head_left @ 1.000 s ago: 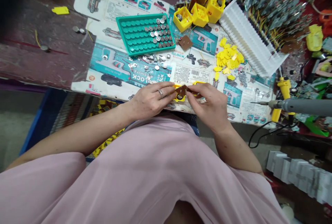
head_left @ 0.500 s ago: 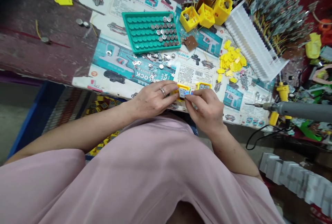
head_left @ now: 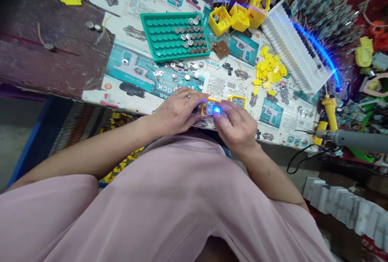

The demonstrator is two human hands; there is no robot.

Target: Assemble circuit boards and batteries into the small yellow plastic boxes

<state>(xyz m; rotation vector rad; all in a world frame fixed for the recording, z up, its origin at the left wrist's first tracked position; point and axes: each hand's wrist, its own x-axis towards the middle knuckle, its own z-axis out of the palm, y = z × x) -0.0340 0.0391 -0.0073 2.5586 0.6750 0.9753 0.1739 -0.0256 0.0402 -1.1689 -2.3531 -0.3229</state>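
Observation:
My left hand (head_left: 177, 110) and my right hand (head_left: 236, 123) meet at the table's near edge, both closed on a small yellow plastic box (head_left: 209, 107). A blue light glows on the box under my right thumb. A second yellow box (head_left: 238, 100) lies just behind my right hand. Further back sits a green tray (head_left: 173, 35) with several button cells in its right part. Loose cells and metal clips (head_left: 178, 74) are scattered in front of the tray.
Yellow boxes (head_left: 239, 14) cluster at the back, beside a white rack (head_left: 295, 49). A heap of small yellow parts (head_left: 269, 71) lies centre right. A grey electric screwdriver (head_left: 351, 137) juts in from the right. Printed cardboard (head_left: 133, 70) covers the worn wooden table (head_left: 45, 60).
The brown board I held over the box is now turned into it, and a blue light has come on. My hands have shifted slightly lower toward the edge.

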